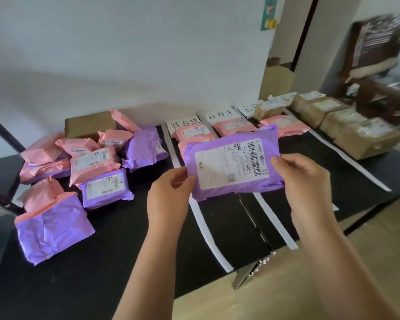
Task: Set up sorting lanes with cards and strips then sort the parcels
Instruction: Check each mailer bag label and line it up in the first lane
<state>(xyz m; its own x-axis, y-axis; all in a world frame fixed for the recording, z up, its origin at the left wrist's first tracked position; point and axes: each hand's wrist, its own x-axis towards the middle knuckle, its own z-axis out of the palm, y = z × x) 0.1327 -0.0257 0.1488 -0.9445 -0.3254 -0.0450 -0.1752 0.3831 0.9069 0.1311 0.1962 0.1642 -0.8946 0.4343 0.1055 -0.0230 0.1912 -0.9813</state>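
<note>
**Purple parcel in both hands above the lanes, not yet placed**

Nearest me, the left hand pinches the parcel's lower left edge, thumb on top. The right hand pinches its right edge in the same way. Both are clamped on it; neither is free.

The parcel is clear of the black table, label up. Its long axis runs left to right between the hands, right end slightly raised.

Under it lie the white strips that mark the lanes, running away from me. The lanes lie straight ahead of the hands. The first card heads the left lane and the second card the next, each with pink parcels just before it. The unsorted heap lies well to the left.

I judge both hands equally near. The placing turns on a forward reach, to a lane I cannot yet name.
</note>
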